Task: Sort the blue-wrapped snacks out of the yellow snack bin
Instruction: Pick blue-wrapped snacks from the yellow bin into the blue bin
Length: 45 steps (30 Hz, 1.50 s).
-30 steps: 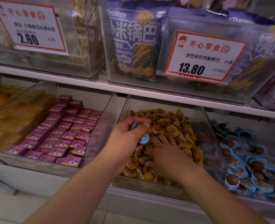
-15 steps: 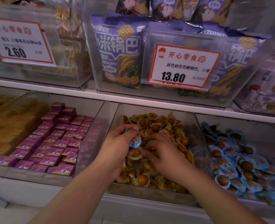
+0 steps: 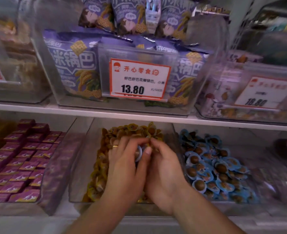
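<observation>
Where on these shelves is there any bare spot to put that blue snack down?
Little. A bare shelf strip runs between the purple-packet bin and the yellow bin. Both hands crowd the yellow bin; the blue bin is heaped, though snacks can go on top.

So we've got both hands down in the clear yellow snack bin (image 3: 82, 166), pressed right up against each other. Our left hand (image 3: 125, 164) pinches a blue-wrapped snack (image 3: 138, 153), gold ring (image 3: 115, 146) showing, and our right hand (image 3: 163, 173) curls in beside it. Blue snack bin (image 3: 215, 166) sits just right, purple packets (image 3: 21, 162) left, 13.80 price tag (image 3: 139, 78) above.
</observation>
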Each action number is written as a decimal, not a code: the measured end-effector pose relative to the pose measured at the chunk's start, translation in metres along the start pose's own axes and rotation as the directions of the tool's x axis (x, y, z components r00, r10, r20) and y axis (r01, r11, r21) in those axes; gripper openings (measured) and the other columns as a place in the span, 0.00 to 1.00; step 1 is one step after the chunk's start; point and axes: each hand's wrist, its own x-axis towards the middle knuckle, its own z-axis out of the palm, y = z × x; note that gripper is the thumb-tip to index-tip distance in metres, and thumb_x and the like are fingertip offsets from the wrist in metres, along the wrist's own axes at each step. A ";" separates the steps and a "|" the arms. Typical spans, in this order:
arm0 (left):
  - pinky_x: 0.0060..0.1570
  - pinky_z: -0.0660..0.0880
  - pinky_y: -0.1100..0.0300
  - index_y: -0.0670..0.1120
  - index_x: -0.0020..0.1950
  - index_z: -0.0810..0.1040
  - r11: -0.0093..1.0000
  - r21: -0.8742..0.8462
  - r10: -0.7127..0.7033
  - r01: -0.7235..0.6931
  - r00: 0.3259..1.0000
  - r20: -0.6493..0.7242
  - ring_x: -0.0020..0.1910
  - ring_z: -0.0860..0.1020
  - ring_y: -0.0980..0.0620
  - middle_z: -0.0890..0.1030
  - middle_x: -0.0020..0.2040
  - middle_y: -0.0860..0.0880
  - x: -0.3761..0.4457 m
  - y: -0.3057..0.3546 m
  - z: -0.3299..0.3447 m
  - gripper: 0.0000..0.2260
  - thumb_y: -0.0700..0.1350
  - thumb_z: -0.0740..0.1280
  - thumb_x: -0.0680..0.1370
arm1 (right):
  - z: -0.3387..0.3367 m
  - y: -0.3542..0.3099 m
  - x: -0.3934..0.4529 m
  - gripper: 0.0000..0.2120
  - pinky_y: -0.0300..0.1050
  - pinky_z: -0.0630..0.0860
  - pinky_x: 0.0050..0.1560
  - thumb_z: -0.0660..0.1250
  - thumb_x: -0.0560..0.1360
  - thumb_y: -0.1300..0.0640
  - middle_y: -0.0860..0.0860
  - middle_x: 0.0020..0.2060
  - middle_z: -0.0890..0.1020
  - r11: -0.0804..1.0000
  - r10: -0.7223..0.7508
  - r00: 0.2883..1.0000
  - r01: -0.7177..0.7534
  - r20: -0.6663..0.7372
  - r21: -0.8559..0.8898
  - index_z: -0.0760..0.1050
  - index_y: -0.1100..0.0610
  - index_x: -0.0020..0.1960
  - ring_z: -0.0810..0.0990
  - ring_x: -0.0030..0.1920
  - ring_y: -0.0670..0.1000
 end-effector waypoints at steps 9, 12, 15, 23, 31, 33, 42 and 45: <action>0.75 0.40 0.67 0.56 0.76 0.44 0.991 -0.099 0.118 -0.091 0.942 0.313 0.75 0.39 0.71 0.44 0.76 0.64 0.002 0.023 0.011 0.31 0.63 0.51 0.76 | -0.018 -0.032 -0.028 0.11 0.53 0.76 0.64 0.68 0.78 0.58 0.54 0.54 0.85 0.896 -0.271 0.963 0.251 -0.003 -0.368 0.79 0.54 0.60 0.84 0.57 0.53; 0.73 0.46 0.71 0.60 0.78 0.44 0.965 -0.253 0.159 -0.069 0.922 0.353 0.78 0.45 0.66 0.46 0.79 0.67 -0.003 0.023 0.019 0.34 0.71 0.52 0.77 | -0.041 -0.055 -0.038 0.09 0.46 0.80 0.45 0.71 0.75 0.57 0.55 0.49 0.86 0.829 -0.400 0.916 0.370 0.017 -0.419 0.82 0.54 0.55 0.85 0.50 0.53; 0.70 0.62 0.66 0.61 0.78 0.58 0.980 -0.196 0.091 -0.035 0.955 0.282 0.74 0.60 0.67 0.62 0.75 0.65 0.005 0.012 0.024 0.28 0.65 0.56 0.79 | -0.081 -0.088 -0.041 0.09 0.45 0.77 0.35 0.75 0.71 0.56 0.57 0.45 0.85 0.788 -0.501 0.862 0.420 -0.073 -0.450 0.84 0.55 0.51 0.83 0.44 0.55; 0.48 0.73 0.64 0.57 0.61 0.79 0.958 0.277 -0.194 0.075 0.879 0.436 0.54 0.80 0.54 0.81 0.57 0.57 0.023 -0.044 0.006 0.13 0.46 0.65 0.79 | -0.185 -0.133 -0.026 0.11 0.39 0.75 0.49 0.61 0.81 0.59 0.51 0.51 0.84 0.103 -0.816 0.571 0.003 -0.083 -0.995 0.81 0.55 0.58 0.81 0.56 0.54; 0.58 0.74 0.57 0.53 0.67 0.78 0.891 0.440 -0.342 0.116 0.809 0.478 0.61 0.79 0.47 0.81 0.62 0.47 0.013 -0.048 -0.037 0.18 0.39 0.62 0.80 | -0.078 -0.071 -0.032 0.14 0.26 0.72 0.42 0.59 0.77 0.58 0.40 0.46 0.83 -0.164 -0.681 0.600 0.435 0.421 -0.885 0.82 0.47 0.55 0.80 0.44 0.36; 0.58 0.73 0.56 0.53 0.65 0.77 0.890 0.451 -0.317 0.066 0.802 0.507 0.60 0.78 0.48 0.81 0.61 0.49 -0.002 -0.045 -0.050 0.15 0.42 0.61 0.80 | -0.046 -0.053 -0.025 0.14 0.31 0.76 0.42 0.59 0.79 0.55 0.40 0.47 0.84 -0.109 -0.448 0.772 0.454 0.452 -0.884 0.81 0.44 0.57 0.82 0.45 0.39; 0.58 0.72 0.54 0.53 0.53 0.73 0.843 0.527 -0.232 -0.110 0.809 0.540 0.55 0.76 0.51 0.75 0.53 0.54 -0.048 -0.031 -0.077 0.22 0.60 0.43 0.80 | -0.013 0.011 0.091 0.30 0.55 0.65 0.70 0.61 0.77 0.42 0.50 0.77 0.61 -0.709 0.053 0.992 0.120 0.118 -0.695 0.60 0.45 0.77 0.64 0.74 0.58; 0.53 0.73 0.53 0.51 0.50 0.74 0.841 0.533 -0.247 -0.095 0.809 0.534 0.53 0.76 0.47 0.75 0.54 0.49 -0.044 -0.029 -0.077 0.20 0.57 0.46 0.79 | -0.026 -0.005 0.105 0.32 0.52 0.72 0.65 0.62 0.69 0.36 0.48 0.70 0.70 -0.681 -0.056 0.996 0.013 0.070 -0.733 0.67 0.42 0.72 0.72 0.68 0.56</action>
